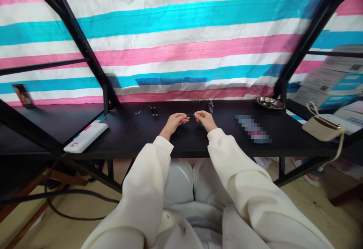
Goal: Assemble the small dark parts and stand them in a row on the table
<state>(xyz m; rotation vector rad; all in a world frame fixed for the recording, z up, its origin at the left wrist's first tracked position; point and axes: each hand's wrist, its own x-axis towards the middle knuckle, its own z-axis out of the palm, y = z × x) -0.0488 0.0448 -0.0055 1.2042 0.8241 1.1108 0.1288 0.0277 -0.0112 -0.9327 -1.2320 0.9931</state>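
Over the middle of a black table [198, 143], my left hand [174, 122] and my right hand [204, 119] face each other with fingers pinched. Between them they hold a small dark rod-like piece [190, 115], one end in each hand. I cannot make out what it is. Both arms wear white sleeves. Two small dark parts [154, 111] lie on the table just left of my left hand, and a tiny cluster of parts [210, 106] sits behind my right hand.
A white flat device with pink marks [86, 136] lies at the table's left front. A metal dish [269, 102] stands at the back right, a cream bag [323, 127] on the far right. Black frame bars slant up both sides. Cables trail on the floor.
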